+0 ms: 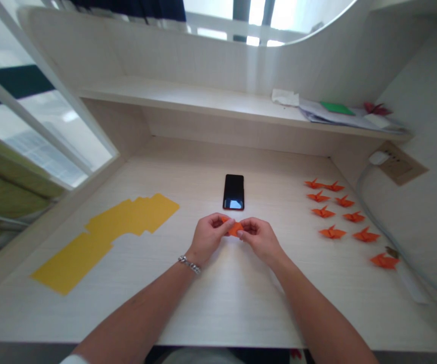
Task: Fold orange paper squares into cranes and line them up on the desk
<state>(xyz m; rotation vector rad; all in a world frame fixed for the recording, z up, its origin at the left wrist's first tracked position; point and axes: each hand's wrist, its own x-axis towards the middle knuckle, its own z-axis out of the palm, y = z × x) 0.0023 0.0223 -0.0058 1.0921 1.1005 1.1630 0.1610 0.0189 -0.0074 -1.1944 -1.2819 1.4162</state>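
Between my hands is a small folded piece of orange paper (235, 230), held just above the desk. My left hand (211, 233) pinches its left side, the thumb lying across the paper; a silver chain bracelet circles that wrist. With thumb and fingers, my right hand (258, 235) grips the paper's right edge. The fingertips hide part of the folds. Just beyond my hands lies a black phone (234, 192), screen up. Several folded orange paper cranes (332, 232) stand in two rough columns on the right side of the desk.
Yellow paper sheets (127, 220) lie overlapped on the left of the desk (188, 162). A grey cable (385, 235) runs down the right side from a plug (378, 158) in the wall socket. Papers (328, 114) and a green sheet (337, 108) rest on the shelf (203, 98).
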